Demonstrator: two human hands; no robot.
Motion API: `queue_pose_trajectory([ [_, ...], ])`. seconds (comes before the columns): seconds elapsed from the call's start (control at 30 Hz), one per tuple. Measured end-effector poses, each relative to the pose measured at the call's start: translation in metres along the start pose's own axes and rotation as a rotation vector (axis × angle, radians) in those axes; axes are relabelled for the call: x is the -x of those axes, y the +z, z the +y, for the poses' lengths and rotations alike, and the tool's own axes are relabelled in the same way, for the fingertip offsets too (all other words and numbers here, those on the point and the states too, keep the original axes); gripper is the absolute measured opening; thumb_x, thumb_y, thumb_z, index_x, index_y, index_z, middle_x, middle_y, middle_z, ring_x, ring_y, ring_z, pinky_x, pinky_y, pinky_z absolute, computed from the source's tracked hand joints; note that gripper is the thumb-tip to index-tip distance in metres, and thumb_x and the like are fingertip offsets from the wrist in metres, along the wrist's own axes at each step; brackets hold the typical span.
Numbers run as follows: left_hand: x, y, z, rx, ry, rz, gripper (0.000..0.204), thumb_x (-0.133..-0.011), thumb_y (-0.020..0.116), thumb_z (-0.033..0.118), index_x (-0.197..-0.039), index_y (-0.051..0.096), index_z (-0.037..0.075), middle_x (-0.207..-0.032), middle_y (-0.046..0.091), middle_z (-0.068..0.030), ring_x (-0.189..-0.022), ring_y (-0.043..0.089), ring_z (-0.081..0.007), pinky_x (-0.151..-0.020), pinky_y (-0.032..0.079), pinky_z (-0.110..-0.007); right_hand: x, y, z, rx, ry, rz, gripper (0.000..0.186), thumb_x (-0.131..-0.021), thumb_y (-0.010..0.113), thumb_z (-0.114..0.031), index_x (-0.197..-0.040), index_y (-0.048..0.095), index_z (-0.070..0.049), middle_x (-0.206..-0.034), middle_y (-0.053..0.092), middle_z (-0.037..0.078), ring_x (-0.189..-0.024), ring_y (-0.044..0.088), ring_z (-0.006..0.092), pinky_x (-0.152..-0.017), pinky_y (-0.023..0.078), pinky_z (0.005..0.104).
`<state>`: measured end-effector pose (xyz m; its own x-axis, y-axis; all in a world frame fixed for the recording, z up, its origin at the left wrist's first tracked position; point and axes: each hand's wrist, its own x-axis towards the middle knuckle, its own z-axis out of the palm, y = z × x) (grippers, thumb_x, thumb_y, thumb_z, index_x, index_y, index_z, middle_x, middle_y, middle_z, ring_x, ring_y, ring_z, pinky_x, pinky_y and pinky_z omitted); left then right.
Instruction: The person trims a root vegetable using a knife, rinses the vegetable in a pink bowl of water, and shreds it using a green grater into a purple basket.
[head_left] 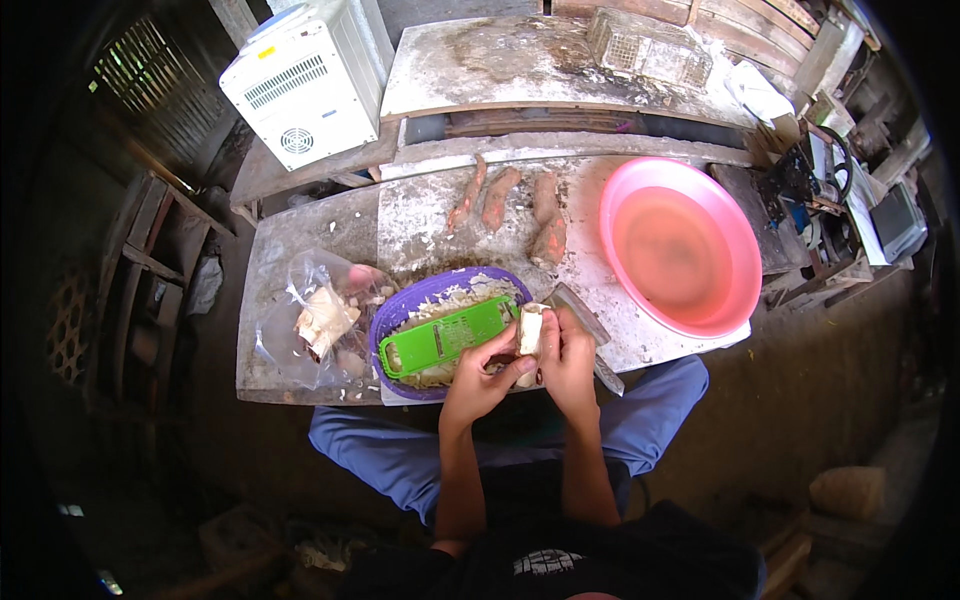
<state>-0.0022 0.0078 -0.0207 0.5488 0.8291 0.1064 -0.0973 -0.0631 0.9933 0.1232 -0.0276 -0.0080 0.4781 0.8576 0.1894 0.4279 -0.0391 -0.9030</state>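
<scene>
Between my two hands is a piece of root vegetable [531, 331], pale white on the peeled face with some brown skin. My left hand [484, 375] is closed around its left and lower side, and my right hand [569, 360] closes on its right side. Just left of them a green grater [445, 338] lies slanted across a purple basin [384, 309], over pale shreds [447, 297]. A flat grey blade-like thing [583, 313] lies beyond my right hand, partly hidden by it. Another metal blade tip [609, 379] shows at the table's near edge.
A clear plastic bag [320, 325] with pale chunks lies at the left. Several reddish-brown roots [548, 222] rest on the far part of the table [420, 215]. A pink basin of cloudy water [744, 268] stands at the right, a white machine [300, 95] at the far left.
</scene>
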Motion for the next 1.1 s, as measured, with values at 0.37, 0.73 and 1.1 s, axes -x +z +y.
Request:
queue_pose_trajectory([
  [0.37,-0.002,0.004,-0.011,0.038,0.017,0.114,0.050,-0.078,0.064,0.002,-0.124,0.045,-0.004,-0.098,0.062,-0.0084,-0.087,0.056,-0.0099,-0.080,0.045,-0.025,-0.004,-0.006,0.004,0.022,-0.066,-0.128,0.016,-0.088,0.046,-0.013,-0.082,0.050,0.001,-0.076,0.054,0.021,-0.070,0.052,0.0372,-0.063,0.039,0.0421],
  [0.73,-0.004,0.006,-0.006,0.143,0.011,0.195,0.049,-0.079,0.062,0.000,-0.125,0.044,-0.004,-0.096,0.063,-0.0087,-0.085,0.056,-0.0089,-0.077,0.045,-0.023,0.000,-0.003,0.003,-0.049,-0.196,-0.134,0.014,-0.082,0.047,0.005,-0.095,0.047,0.001,-0.077,0.051,0.009,-0.073,0.050,0.0161,-0.069,0.041,0.0295],
  [1.1,-0.005,0.002,0.003,0.317,-0.085,0.292,0.047,-0.082,0.059,0.002,-0.126,0.042,-0.002,-0.098,0.063,-0.0112,-0.085,0.057,-0.0111,-0.075,0.046,-0.024,0.003,-0.001,0.000,-0.458,-0.048,-0.413,0.043,-0.080,0.045,0.009,-0.120,0.035,-0.002,-0.094,0.049,0.006,-0.088,0.050,0.0120,-0.078,0.040,0.0255],
])
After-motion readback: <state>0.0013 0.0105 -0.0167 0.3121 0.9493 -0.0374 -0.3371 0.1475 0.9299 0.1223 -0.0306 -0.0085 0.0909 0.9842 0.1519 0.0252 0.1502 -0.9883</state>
